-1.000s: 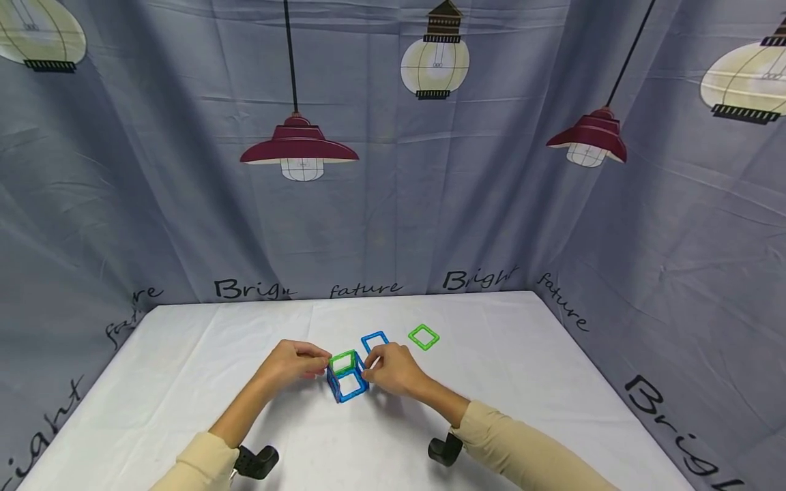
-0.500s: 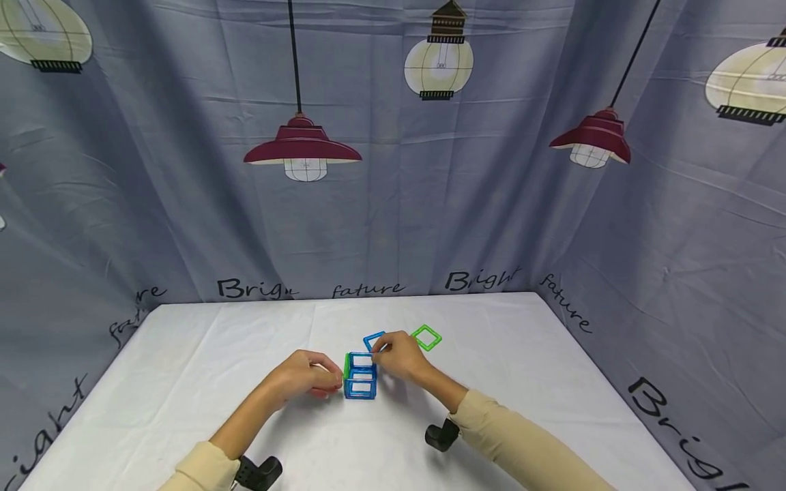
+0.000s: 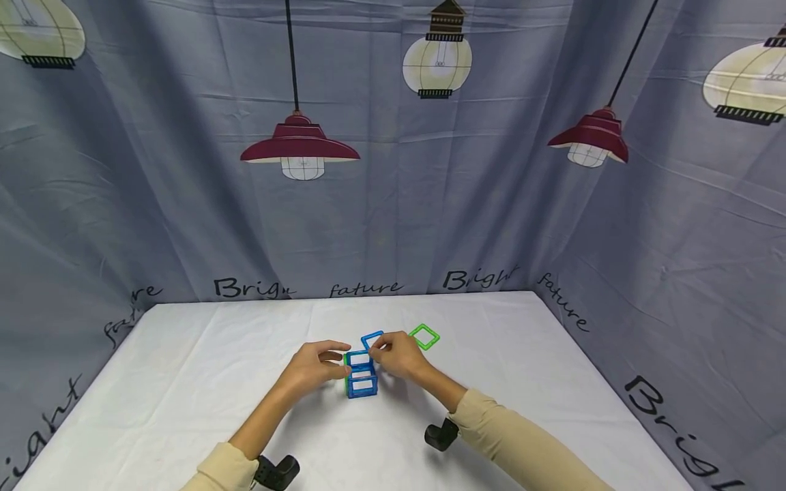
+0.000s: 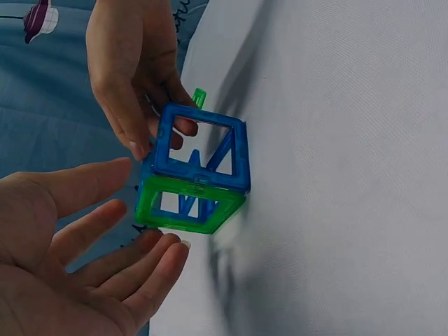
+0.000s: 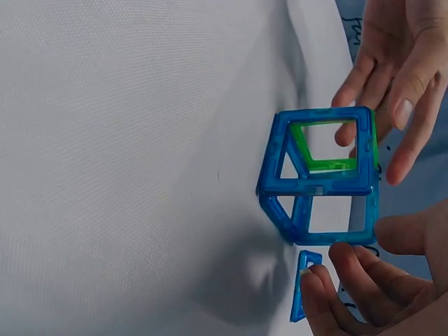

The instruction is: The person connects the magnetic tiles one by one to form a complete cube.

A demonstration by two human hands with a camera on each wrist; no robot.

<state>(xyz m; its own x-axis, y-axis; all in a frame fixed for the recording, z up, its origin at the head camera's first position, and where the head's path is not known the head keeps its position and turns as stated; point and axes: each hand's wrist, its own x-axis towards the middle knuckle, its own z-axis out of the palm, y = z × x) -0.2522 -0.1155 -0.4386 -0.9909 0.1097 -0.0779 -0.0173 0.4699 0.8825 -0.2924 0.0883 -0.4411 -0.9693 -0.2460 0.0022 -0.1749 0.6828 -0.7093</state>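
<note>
A cube of blue and green square frame tiles (image 3: 361, 376) stands on the white table (image 3: 202, 382). My left hand (image 3: 316, 368) is beside its left, green face, with straight fingers spread at the cube (image 4: 196, 182) and holding nothing. My right hand (image 3: 396, 356) pinches the cube's far upper edge: in the left wrist view one finger lies outside the blue frame and another shows through it. In the right wrist view the cube (image 5: 318, 175) has the left hand (image 5: 399, 63) above it and the right hand (image 5: 371, 287) below it.
A loose blue square tile (image 3: 371, 339) lies just behind the cube by my right fingertips and shows edge-on in the right wrist view (image 5: 302, 287). A loose green tile (image 3: 424, 336) lies further right. Grey printed curtains close in the table on three sides.
The cube has been turned from a tilted stance with green on top to stand square. My left hand has uncurled and come up beside it. The right hand has stayed at the far edge.
</note>
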